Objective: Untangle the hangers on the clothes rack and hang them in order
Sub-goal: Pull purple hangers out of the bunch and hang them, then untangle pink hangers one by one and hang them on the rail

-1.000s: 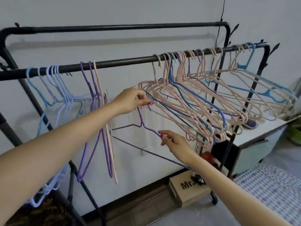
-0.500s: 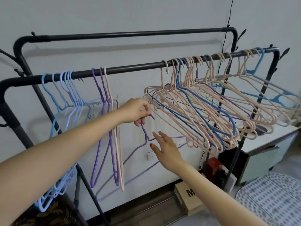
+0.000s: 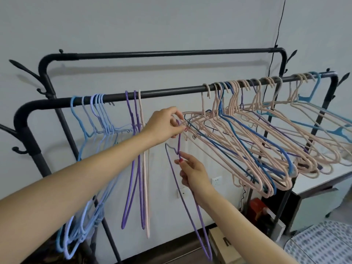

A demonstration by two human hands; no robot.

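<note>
Head view: a purple hanger (image 3: 187, 195) is being worked free of the pink-and-blue tangle (image 3: 247, 141) on the clothes rack (image 3: 171, 92).

The left hand (image 3: 164, 123) pinches the purple hanger's hook right at the tangle's left edge, probably to steer that hook out of the knotted wires while keeping them from following. The right hand (image 3: 192, 173) sits just below, thumb and forefinger pinching the neck, likely steadying the body so it doesn't swing. The hanger is off the rail (hook not on the bar), between the sorted purple pair (image 3: 133, 159) and the tangle; it is turned nearly edge-on, so its visible long axis runs steeply down and to the right, hook uppermost, far end near the cardboard box (image 3: 221, 244). Light blue hangers (image 3: 95, 119) hang grouped at the left end.
</note>
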